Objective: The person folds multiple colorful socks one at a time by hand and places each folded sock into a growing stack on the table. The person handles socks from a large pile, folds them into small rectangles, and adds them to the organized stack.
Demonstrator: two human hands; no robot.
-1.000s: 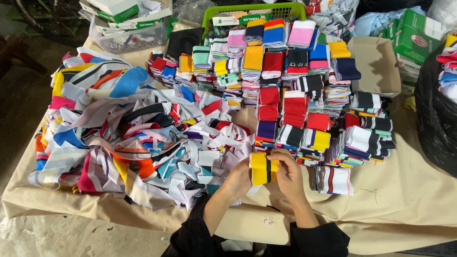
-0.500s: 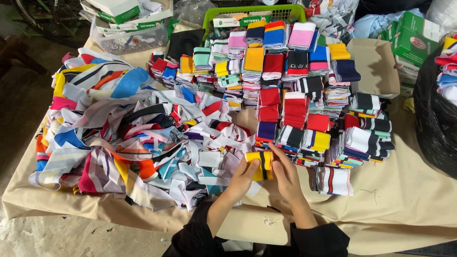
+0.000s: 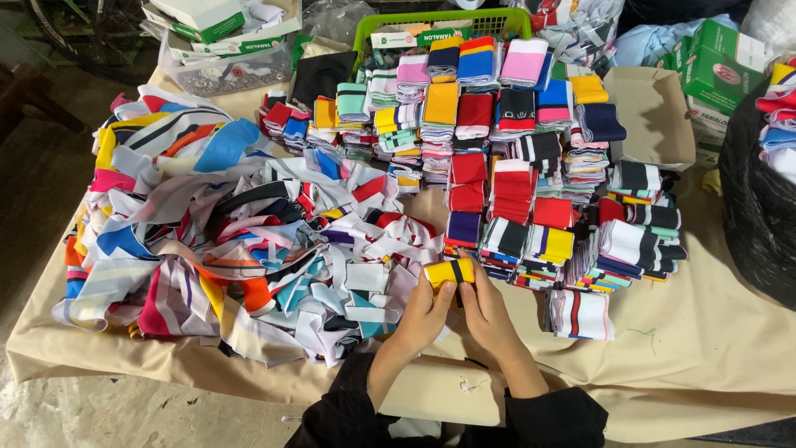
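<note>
My table [image 3: 713, 348] has a tan cloth over it and is full of bright bits of fabric. Near the front edge, in the middle, my left hand [image 3: 423, 315] and my right hand [image 3: 489, 311] both pinch a small folded yellow piece with a dark stripe [image 3: 449, 271]. A messy heap of loose strips [image 3: 224, 241] lies to the left. Neat folded stacks [image 3: 514, 191] sit just behind my hands. A green basket [image 3: 414, 23] is at the back edge.
</note>
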